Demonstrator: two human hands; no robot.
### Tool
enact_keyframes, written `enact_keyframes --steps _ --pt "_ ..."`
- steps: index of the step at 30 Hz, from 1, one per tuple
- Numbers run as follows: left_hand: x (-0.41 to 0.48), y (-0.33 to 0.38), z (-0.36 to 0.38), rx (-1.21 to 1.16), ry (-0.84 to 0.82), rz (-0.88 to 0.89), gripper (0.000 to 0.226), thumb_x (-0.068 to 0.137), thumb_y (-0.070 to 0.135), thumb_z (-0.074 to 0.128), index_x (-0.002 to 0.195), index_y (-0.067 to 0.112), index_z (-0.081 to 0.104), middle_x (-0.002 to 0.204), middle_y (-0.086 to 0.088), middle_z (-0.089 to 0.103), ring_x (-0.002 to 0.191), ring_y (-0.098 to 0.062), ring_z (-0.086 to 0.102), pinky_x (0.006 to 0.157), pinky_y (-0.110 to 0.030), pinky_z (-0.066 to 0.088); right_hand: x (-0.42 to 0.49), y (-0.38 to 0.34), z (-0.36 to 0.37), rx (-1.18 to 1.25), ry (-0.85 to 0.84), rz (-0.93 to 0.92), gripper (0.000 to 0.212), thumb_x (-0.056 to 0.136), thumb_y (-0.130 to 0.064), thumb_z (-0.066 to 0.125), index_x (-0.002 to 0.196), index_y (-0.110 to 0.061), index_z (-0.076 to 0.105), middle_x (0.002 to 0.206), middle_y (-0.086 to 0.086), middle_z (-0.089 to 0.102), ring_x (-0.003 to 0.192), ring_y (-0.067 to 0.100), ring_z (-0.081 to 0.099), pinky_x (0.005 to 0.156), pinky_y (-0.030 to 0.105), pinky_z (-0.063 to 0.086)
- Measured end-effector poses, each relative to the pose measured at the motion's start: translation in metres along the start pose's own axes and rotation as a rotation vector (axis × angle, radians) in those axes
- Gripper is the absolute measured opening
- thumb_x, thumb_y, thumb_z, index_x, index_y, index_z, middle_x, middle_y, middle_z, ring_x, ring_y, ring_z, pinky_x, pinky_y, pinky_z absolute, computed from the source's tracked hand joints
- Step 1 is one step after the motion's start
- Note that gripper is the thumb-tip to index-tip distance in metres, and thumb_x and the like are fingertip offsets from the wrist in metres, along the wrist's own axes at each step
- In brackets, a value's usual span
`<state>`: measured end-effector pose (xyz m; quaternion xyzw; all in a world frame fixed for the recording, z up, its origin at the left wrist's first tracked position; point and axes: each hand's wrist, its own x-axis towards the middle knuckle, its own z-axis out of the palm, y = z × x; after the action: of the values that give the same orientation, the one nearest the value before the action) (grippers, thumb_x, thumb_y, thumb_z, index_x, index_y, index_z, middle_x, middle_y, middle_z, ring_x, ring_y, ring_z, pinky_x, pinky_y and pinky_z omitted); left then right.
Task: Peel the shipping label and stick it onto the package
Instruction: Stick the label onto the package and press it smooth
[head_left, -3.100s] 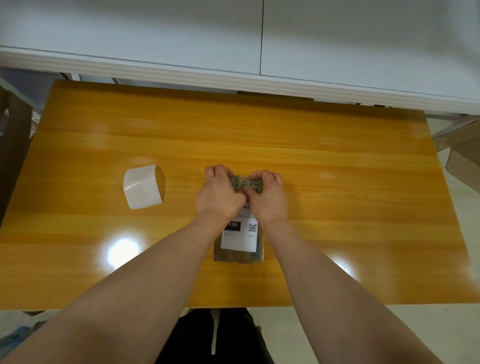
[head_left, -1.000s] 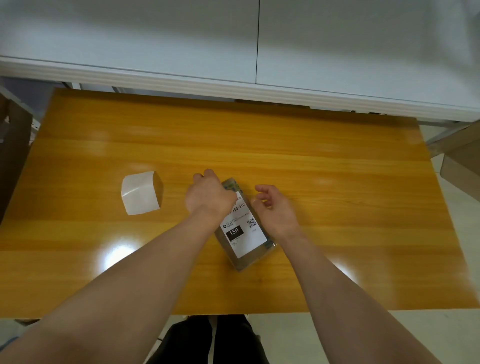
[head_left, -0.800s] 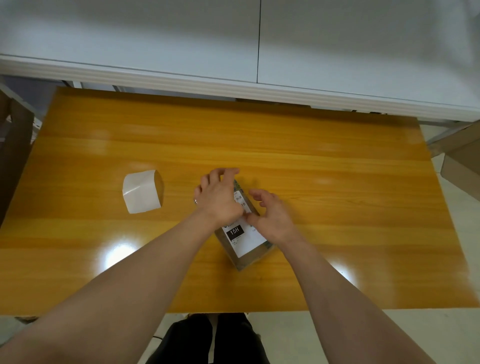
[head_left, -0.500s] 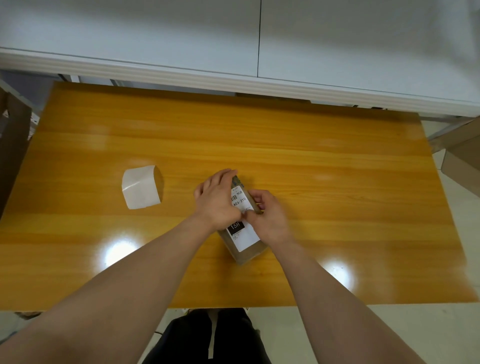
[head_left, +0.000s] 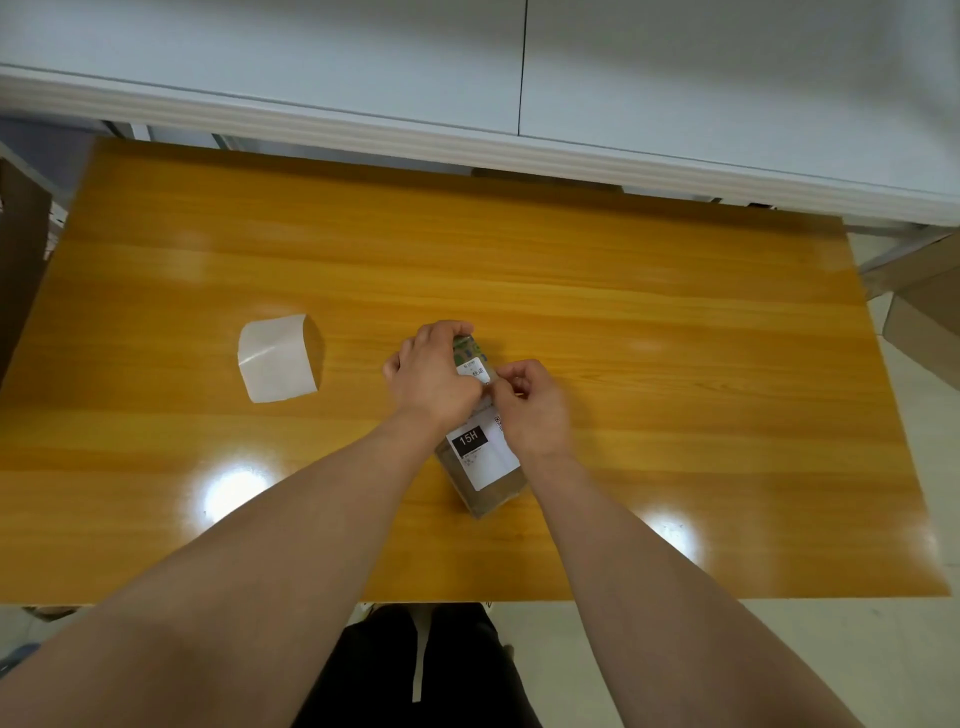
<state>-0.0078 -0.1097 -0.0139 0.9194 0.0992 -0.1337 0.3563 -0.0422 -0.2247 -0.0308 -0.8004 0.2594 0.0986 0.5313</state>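
A small brown package (head_left: 491, 493) lies tilted on the wooden table (head_left: 675, 389), its far end turned to the left. A white shipping label (head_left: 485, 457) with a black "15H" block is stuck along its top face. My left hand (head_left: 431, 376) curls over the package's far left side and holds it. My right hand (head_left: 532, 410) rests on the label's right part with bent fingers pressing on it. The middle of the label is hidden under both hands.
A curled white backing sheet (head_left: 278, 358) lies on the table to the left of the hands. Cardboard boxes (head_left: 919, 317) stand beyond the table's right edge, and a white cabinet (head_left: 519, 93) runs along the far side.
The package was turned from lying straight to tilted. Both hands then came down on it: the left slid onto its far end, the right moved in from beside it onto the label.
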Motion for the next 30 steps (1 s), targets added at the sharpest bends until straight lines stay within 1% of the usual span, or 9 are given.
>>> enact_keyframes --steps 5,13,18,21,23,24,25,27,30 --pt "0.004 0.004 0.004 -0.029 0.067 -0.06 0.054 0.07 0.023 0.069 0.12 0.039 0.056 0.126 0.011 0.056 0.123 -0.017 0.045 0.096 -0.034 0.024 0.001 -0.003 0.0 -0.07 0.013 0.007 0.007 0.092 -0.028 0.061 0.086 -0.028 0.059 0.073 -0.01 0.062 0.065 0.013 0.056 0.057 0.029 0.041" --pt "0.012 0.01 0.006 -0.059 0.117 -0.138 0.041 0.069 0.023 0.066 0.107 0.038 0.06 0.117 0.011 0.06 0.117 -0.018 0.049 0.098 -0.037 0.028 0.006 -0.007 0.001 -0.13 -0.003 0.023 0.013 0.094 -0.035 0.058 0.088 -0.024 0.057 0.076 -0.004 0.063 0.059 0.014 0.053 0.051 0.027 0.037" --pt "0.015 0.012 0.005 -0.107 0.09 -0.187 0.036 0.071 0.028 0.071 0.103 0.039 0.06 0.117 0.011 0.061 0.118 -0.018 0.049 0.098 -0.038 0.027 0.009 -0.016 -0.01 -0.128 -0.086 0.051 0.016 0.095 -0.035 0.06 0.089 -0.02 0.059 0.071 -0.006 0.06 0.055 0.015 0.051 0.05 0.027 0.04" --pt "0.017 0.007 0.001 -0.23 0.093 -0.29 0.031 0.067 0.034 0.074 0.09 0.041 0.055 0.111 0.014 0.063 0.112 -0.016 0.055 0.098 -0.037 0.032 0.01 -0.019 -0.021 -0.138 -0.097 0.048 0.017 0.096 -0.037 0.057 0.092 -0.021 0.063 0.078 -0.006 0.062 0.064 0.016 0.056 0.058 0.03 0.045" --pt "0.017 0.004 -0.004 -0.35 0.115 -0.373 0.028 0.063 0.038 0.072 0.084 0.039 0.053 0.109 0.011 0.063 0.11 -0.02 0.058 0.098 -0.041 0.039 0.01 -0.018 -0.026 -0.181 -0.064 0.034 0.015 0.095 -0.04 0.055 0.086 -0.03 0.062 0.08 -0.009 0.065 0.077 0.02 0.062 0.075 0.038 0.051" --pt "0.015 0.003 -0.007 -0.331 0.128 -0.382 0.028 0.065 0.038 0.072 0.087 0.038 0.054 0.113 0.007 0.061 0.114 -0.024 0.056 0.099 -0.042 0.04 0.011 -0.018 -0.028 -0.233 -0.038 0.028 0.015 0.094 -0.041 0.055 0.083 -0.032 0.06 0.085 -0.011 0.067 0.086 0.021 0.063 0.085 0.042 0.049" --pt "0.012 0.003 -0.008 -0.243 0.132 -0.357 0.03 0.071 0.037 0.072 0.095 0.037 0.055 0.121 0.003 0.057 0.121 -0.026 0.05 0.1 -0.042 0.037 0.01 -0.018 -0.03 -0.301 -0.013 0.027 0.014 0.093 -0.043 0.053 0.084 -0.033 0.06 0.092 -0.011 0.069 0.095 0.021 0.063 0.092 0.042 0.043" --pt "0.002 0.003 -0.01 -0.03 0.125 -0.185 0.042 0.08 0.035 0.071 0.118 0.032 0.054 0.137 -0.002 0.045 0.132 -0.028 0.036 0.104 -0.043 0.029 0.008 -0.019 -0.035 -0.419 0.02 0.035 0.014 0.092 -0.043 0.052 0.1 -0.036 0.062 0.112 -0.01 0.068 0.112 0.021 0.055 0.09 0.04 0.03" --pt "-0.015 0.007 -0.01 0.141 0.034 0.154 0.061 0.075 0.033 0.073 0.131 0.034 0.049 0.149 0.002 0.032 0.141 -0.025 0.022 0.109 -0.045 0.022 0.002 -0.021 -0.04 -0.482 -0.053 0.061 0.03 0.091 -0.041 0.054 0.12 -0.039 0.058 0.131 -0.006 0.058 0.129 0.023 0.04 0.094 0.044 0.027"
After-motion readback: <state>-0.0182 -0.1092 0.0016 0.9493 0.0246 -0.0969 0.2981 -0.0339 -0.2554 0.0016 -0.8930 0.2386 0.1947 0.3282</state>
